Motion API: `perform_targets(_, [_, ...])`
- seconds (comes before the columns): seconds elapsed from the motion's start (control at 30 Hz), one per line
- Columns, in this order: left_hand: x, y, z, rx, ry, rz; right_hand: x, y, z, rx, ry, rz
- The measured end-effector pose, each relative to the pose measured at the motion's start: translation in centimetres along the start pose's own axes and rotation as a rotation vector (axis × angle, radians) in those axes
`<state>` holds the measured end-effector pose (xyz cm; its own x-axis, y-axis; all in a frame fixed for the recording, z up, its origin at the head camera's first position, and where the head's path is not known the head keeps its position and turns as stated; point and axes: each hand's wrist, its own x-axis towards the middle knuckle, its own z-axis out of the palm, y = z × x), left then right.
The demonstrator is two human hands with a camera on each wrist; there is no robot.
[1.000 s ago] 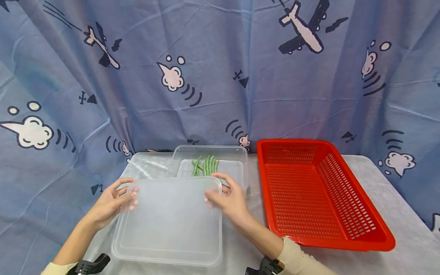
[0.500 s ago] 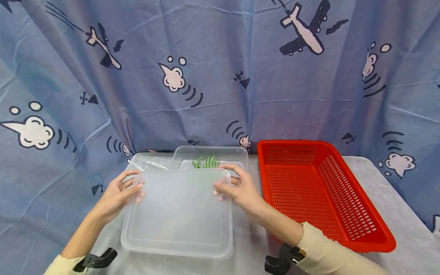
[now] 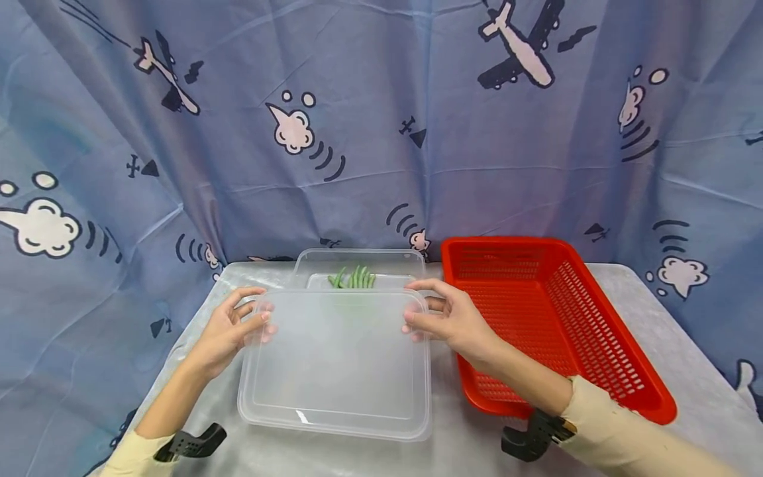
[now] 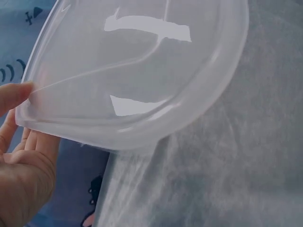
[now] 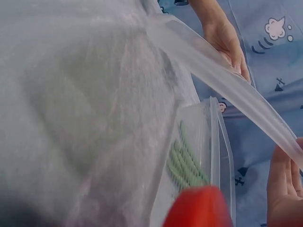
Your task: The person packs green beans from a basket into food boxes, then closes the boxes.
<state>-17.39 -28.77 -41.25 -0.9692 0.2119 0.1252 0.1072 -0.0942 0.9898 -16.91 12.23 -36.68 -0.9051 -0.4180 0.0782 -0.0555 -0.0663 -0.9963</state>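
Both hands hold a translucent plastic lid (image 3: 336, 364) tilted above the table. My left hand (image 3: 234, 328) pinches its far left corner, thumb on top and fingers beneath. At the far right corner, my right hand (image 3: 450, 318) grips it the same way. Behind the lid stands a clear plastic container (image 3: 360, 257), its front part hidden by the lid. Several green beans (image 3: 357, 277) lie inside the container. In the right wrist view the lid (image 5: 227, 90) is seen edge-on, over and beside the container (image 5: 215, 142) with its beans (image 5: 182, 163).
A red perforated plastic basket (image 3: 507, 324) stands to the right, with the right forearm crossing its near left corner. A pale cloth covers the table (image 3: 620, 285). Behind it hangs a blue curtain (image 3: 357, 192) with printed airplanes.
Both hands have carried the lid to the right and a little forward, so it covers more of the container's front. The grip on it looks unchanged.
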Motion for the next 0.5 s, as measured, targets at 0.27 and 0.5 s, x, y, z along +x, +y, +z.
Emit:
perform_targets(0.27, [0.7,0.6,1.1,-0.01,-0.007,0.001,-0.1,-0.6,-1.8,-0.008,-0.011,-0.037])
perform_targets(0.5, [1.2,1.5,2.0,-0.04,-0.033,0.06,0.0,-1.3,-3.1,-0.021,-0.009,-0.045])
